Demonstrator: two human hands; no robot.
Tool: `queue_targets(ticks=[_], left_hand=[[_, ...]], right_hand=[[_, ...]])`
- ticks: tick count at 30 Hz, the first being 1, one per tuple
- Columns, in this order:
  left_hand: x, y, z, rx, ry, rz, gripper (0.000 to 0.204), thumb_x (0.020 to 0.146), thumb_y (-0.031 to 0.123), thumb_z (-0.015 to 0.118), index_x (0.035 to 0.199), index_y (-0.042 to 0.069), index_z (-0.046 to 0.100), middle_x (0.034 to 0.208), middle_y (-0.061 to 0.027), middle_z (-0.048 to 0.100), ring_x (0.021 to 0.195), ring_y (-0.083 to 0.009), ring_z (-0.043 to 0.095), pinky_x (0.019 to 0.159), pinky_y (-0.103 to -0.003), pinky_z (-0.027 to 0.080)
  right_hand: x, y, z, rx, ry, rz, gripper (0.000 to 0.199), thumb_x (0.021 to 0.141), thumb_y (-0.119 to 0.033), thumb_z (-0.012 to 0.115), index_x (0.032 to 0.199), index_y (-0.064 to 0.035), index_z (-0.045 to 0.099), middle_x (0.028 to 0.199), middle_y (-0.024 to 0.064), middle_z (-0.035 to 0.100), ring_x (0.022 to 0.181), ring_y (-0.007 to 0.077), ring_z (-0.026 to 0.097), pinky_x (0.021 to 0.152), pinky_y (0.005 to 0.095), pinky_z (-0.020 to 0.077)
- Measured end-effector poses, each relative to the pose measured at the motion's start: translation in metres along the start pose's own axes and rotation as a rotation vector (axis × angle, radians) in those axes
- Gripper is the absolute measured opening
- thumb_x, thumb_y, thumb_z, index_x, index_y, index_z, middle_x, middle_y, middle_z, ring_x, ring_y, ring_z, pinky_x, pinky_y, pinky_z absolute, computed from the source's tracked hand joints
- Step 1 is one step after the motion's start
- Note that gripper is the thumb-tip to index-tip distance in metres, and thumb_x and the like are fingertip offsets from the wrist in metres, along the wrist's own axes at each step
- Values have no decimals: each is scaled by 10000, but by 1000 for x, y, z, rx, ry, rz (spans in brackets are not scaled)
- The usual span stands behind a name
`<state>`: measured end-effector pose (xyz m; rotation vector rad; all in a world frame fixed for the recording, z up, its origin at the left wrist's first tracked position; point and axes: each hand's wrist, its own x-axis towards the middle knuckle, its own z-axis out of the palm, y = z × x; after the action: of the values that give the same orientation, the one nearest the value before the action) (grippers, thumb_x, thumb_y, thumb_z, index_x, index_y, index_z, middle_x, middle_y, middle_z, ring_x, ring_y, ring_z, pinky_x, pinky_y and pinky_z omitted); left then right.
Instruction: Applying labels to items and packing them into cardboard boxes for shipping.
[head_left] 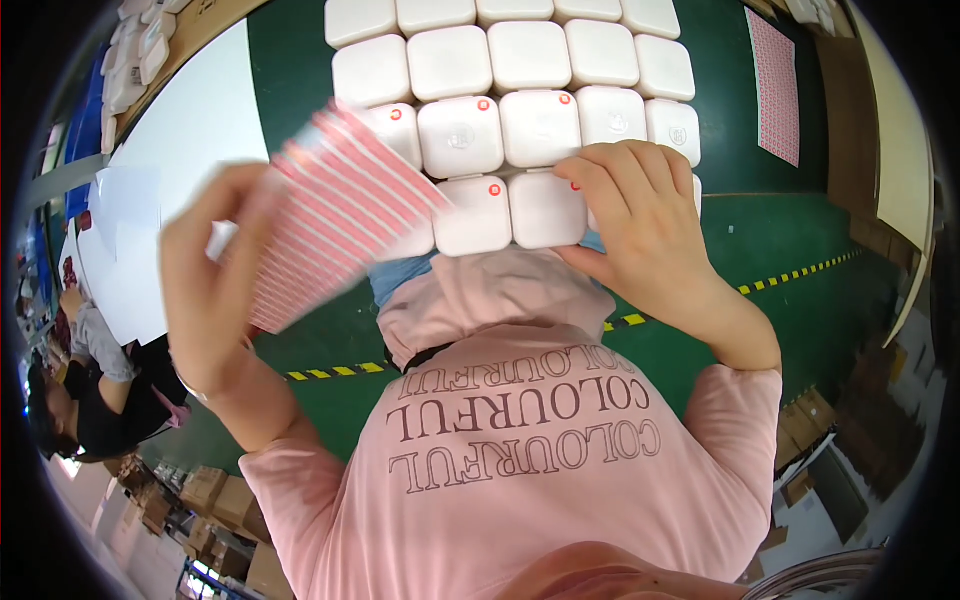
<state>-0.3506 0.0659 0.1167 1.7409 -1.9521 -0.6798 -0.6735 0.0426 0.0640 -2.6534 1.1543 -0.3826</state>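
Observation:
Rows of white rounded-square boxes (473, 216) lie in front of me, several with a small red round sticker at a corner. My left hand (222, 270), blurred by motion, grips a pink-red striped sticker sheet (335, 215) at its left side. The sheet is tilted and partly covers boxes at the left of the near rows. My right hand (640, 215) is on the nearest row, its fingers curled over a white box (546, 212). Its index fingertip is by the red sticker (575, 186) there, with the thumb at the near edge. The palm hides the neighbouring box.
A second red-patterned sheet (775, 88) lies on the green table to the right. White paper (190, 150) covers the left side. Another person (95, 385) sits at the far left. Cardboard boxes (225, 500) stand behind, and yellow-black tape (335, 371) marks the green floor.

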Motion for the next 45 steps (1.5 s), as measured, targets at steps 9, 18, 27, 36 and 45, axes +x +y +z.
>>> queue_targets(ticks=[9,18,27,36,45], left_hand=[[43,-133,20,387,534,-70,421,954,335,595,1203,-6,601,1119,-177,658,1052,-276,616,944,-356,458],[14,37,73,-277,-95,433,850,669,210,812,1386,31,393,1280,-189,544,1147,-359,552,966,-426,445],[18,29,79,-137,48,464,636,644,266,781,1195,32,565,1011,-127,660,891,-301,643,901,-466,475],[26,40,69,48,87,512,634,663,415,766,1113,0,606,755,-90,654,668,-233,644,847,-406,482],[38,39,71,55,146,463,623,659,428,750,1077,-13,614,666,-78,629,587,-217,629,807,-367,494]], right_hand=[[5,-2,-22,106,-58,24,621,553,-144,821,1121,-108,575,1084,33,593,1041,257,519,961,412,319],[30,-15,-43,215,138,-178,632,566,-205,821,1154,-101,616,1125,47,617,1011,221,569,1063,483,264],[45,-13,-41,108,61,-267,691,566,-203,811,1209,-51,609,1136,69,640,988,225,633,1039,465,381],[54,-11,-45,175,54,-307,684,591,-190,765,1225,-11,583,936,92,689,859,227,674,1038,478,426],[67,-10,-42,122,67,-303,641,612,-140,697,1220,21,571,824,104,656,788,251,660,1030,468,437]])
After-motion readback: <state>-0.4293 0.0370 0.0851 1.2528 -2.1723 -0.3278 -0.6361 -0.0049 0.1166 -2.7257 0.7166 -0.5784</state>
